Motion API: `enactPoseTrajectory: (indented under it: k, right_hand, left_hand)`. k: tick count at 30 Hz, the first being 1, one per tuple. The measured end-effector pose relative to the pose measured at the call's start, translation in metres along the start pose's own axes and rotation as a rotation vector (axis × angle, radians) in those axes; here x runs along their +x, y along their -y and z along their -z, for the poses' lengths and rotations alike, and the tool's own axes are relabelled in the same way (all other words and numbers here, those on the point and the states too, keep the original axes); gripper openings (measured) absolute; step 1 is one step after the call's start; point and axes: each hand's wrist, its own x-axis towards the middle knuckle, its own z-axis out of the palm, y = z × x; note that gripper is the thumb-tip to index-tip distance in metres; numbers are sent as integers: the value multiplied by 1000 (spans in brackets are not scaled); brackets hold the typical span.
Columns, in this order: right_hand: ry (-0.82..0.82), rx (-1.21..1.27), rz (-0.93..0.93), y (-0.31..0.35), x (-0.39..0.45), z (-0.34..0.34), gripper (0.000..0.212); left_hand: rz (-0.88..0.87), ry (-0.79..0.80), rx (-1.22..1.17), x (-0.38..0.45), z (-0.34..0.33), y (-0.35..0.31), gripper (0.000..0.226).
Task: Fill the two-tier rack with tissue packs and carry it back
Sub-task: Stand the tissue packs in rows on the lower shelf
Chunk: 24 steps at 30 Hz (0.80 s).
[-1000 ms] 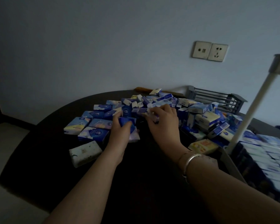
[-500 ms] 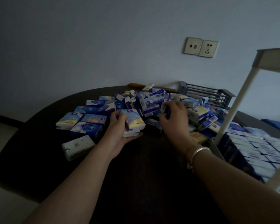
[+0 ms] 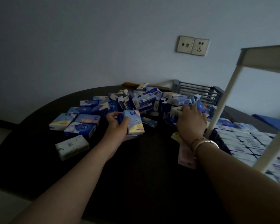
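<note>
A heap of blue and pastel tissue packs [image 3: 145, 101] covers the far half of the dark round table [image 3: 136, 167]. My left hand [image 3: 118, 126] grips a small stack of tissue packs [image 3: 133, 123], a pastel one on top, just in front of the heap. My right hand [image 3: 191, 122] lies on the packs at the heap's right side, fingers curled over them; a bangle circles its wrist. The two-tier rack [image 3: 221, 101] stands at the right edge, its lower tier [image 3: 249, 141] full of rows of packs, its upper tier [image 3: 265, 55] seen from below.
A white speckled pack [image 3: 72, 147] lies alone at the near left. A pink pack [image 3: 186, 156] lies under my right wrist. A grey slatted basket [image 3: 199, 92] stands by the wall behind the heap. Wall sockets [image 3: 192, 45] are above.
My left hand has lifted its packs and drawn them toward me. My right hand has slid rightward across the heap toward the rack post. The view has shifted right, showing more of the rack.
</note>
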Motion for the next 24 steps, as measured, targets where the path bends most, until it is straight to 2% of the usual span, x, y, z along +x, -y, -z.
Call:
enactPoseTrajectory:
  k: [3,7,9,11,15,18,20,22,24]
  right_hand:
    - [-45,258,47,11,-18,24,28]
    - [-47,625,295,23,-63,74,34]
    - [-31,693,453,21,-87,102,37]
    - [-25,686,554,12,-109,128,42]
    - [15,766,596,-16,-143,173,46]
    - [132,899,567,-34,-169,199,40]
    - [151,1068,493,-45,-183,213,31]
    - [124,1218,366,-56,-191,225,23]
    - [180,1416,152,-71,-193,235,22]
  left_hand:
    - [100,-37,-95,-19,-5,-4,34]
    - [198,7,-104,-57,-20,-17,40]
    - [187,54,-107,-77,-28,-29,44]
    - [168,80,-108,-104,-35,-46,37]
    - [115,203,-109,-163,-42,-69,31]
    - [98,260,-155,-199,-50,-75,34]
    - [106,289,-158,-215,-60,-74,56]
    - [89,329,-130,-228,-74,-70,67]
    - [55,359,-51,-239,-92,-68,62]
